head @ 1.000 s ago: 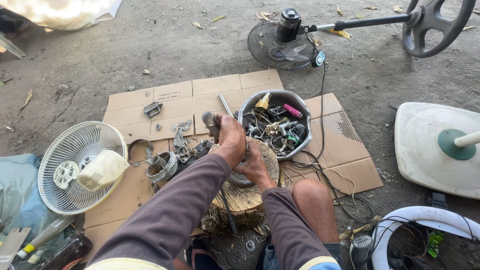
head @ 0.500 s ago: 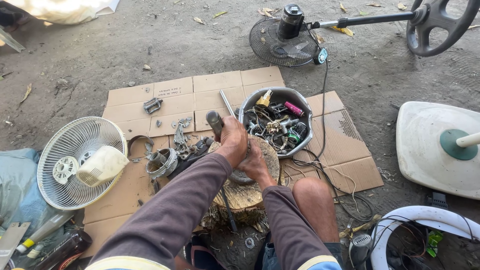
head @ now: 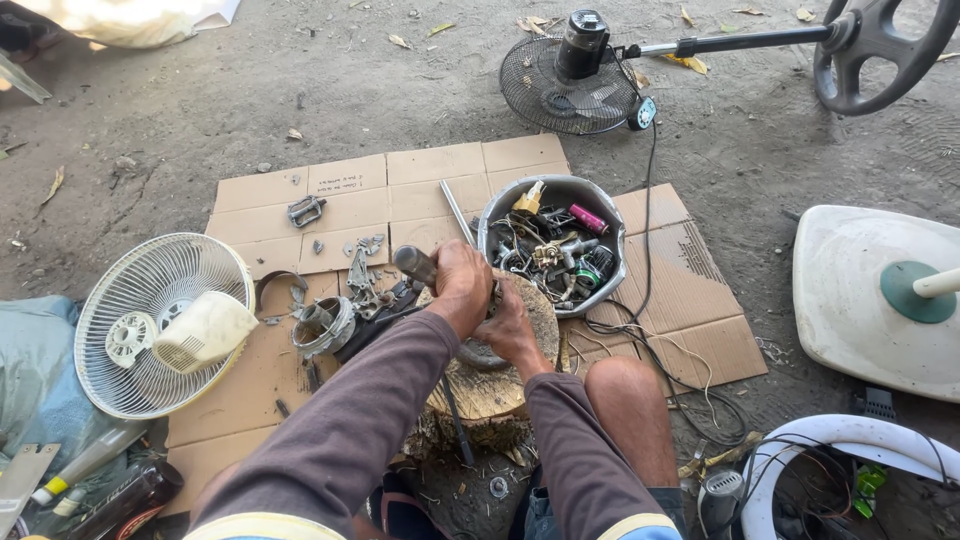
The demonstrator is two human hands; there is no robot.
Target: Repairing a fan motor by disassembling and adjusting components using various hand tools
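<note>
My left hand is clenched round a tool with a thick dark handle that sticks out to the far left; it looks stiff and fairly weighty, and the grip on that rounded handle seems the sound place to hold it. My right hand presses down on a dark metal part lying on the wooden stump, just near of the left hand; whether its fingers close around the part I cannot tell. The part looks rigid and probably slick, so I judge it could skate off the stump's edge. Room is tight: the metal bowl of odd bits stands just beyond on the right, a fan motor and loose pieces lie to the left on the cardboard. My bare knee crowds the near right.
</note>
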